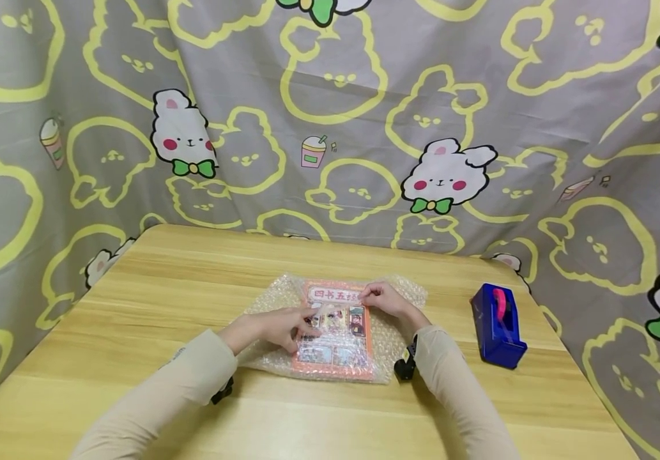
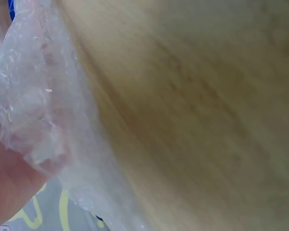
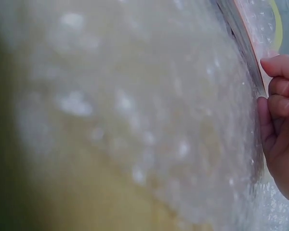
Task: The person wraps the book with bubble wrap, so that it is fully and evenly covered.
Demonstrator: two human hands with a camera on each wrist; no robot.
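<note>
An orange-covered book (image 1: pixel 337 369) with pictures and a title in Chinese characters lies on bubble wrap (image 1: pixel 283 291), and clear wrap covers part of it. My left hand (image 1: pixel 275 327) rests over the book's left side with its fingers spread and mostly straight. In the left wrist view, the wrap partly hides that hand's fingers. At the book's upper right edge, my right hand (image 1: pixel 386 298) has curled fingers that seem to pinch the wrap. The right wrist view shows those fingers (image 3: pixel 279 89) against the book's edge, next to the raised wrap (image 3: pixel 183 120).
A blue tape dispenser (image 1: pixel 499 329) with a pink roll core stands on the right of the wooden table (image 1: pixel 191 275). Behind the table hangs a grey curtain (image 1: pixel 353 166) printed with cartoon animals. Small black wrist cameras (image 1: pixel 405 368) sit beneath both wrists.
</note>
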